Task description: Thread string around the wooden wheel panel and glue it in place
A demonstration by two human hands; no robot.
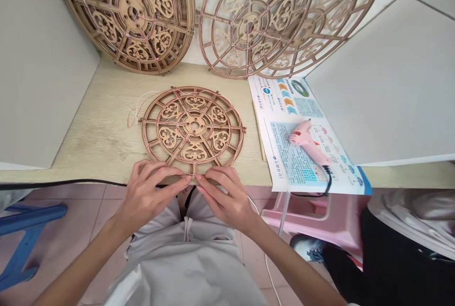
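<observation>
A round openwork wheel [195, 141] of brown board, with spokes and scroll cut-outs, lies flat on the table. Thin pale and reddish wire [151, 94] follows its rings, with loose ends curling off the left side. At the wheel's front rim, by the table edge, my left hand [152, 190] pinches a fine length of the wire between thumb and forefinger. My right hand [227, 194] is closed in a similar pinch just beside it, fingertips nearly meeting the left ones. The fingers partly hide the wire and rim there.
Several similar wheels [135, 12] lean at the back, others [249, 26] to their right. A pink glue gun [311, 142] lies on a printed sheet [284, 164], its clear glue stick overhanging the edge. Panels flank the table. Another person [401, 249] sits right, near a pink stool [341, 223].
</observation>
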